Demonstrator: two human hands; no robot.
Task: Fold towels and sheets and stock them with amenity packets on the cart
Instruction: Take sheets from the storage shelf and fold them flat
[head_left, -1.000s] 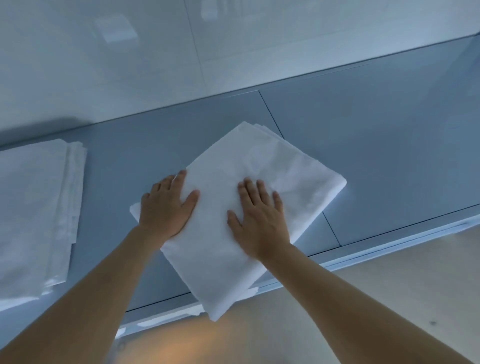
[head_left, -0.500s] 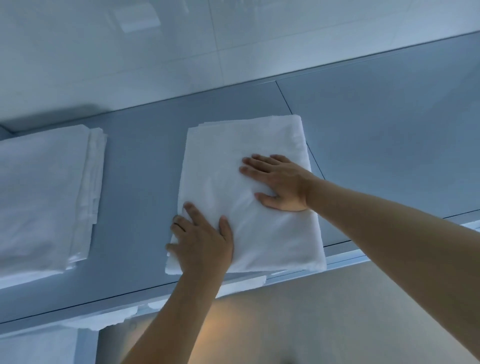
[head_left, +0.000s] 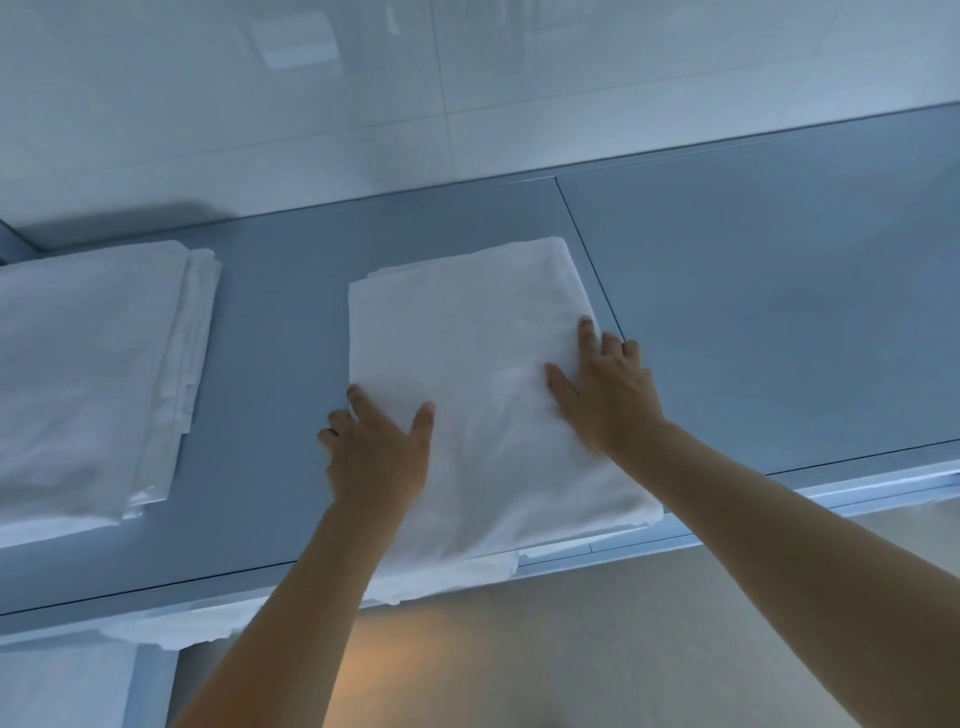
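While both palms lie on it, the folded white sheet (head_left: 483, 395) rests flat on the grey-blue shelf top (head_left: 753, 322), its long axis running from the near edge toward the tiled wall (head_left: 467, 88) and leaning slightly to the left at the far end. Its near short end reaches the front edge of the shelf top, and a little cloth hangs over there. The left hand (head_left: 376, 449) presses on the sheet's near left edge with fingers spread and straight, the outer fingers on the shelf just beside the cloth. The right hand (head_left: 610, 395) presses on the right long edge, fingers straight and pointing toward the wall, grasping nothing. A second folded stack of white linen (head_left: 93, 374) lies well apart to the left on the same surface, its long axis also running toward the wall. A seam in the shelf top runs just beside the sheet's far right corner
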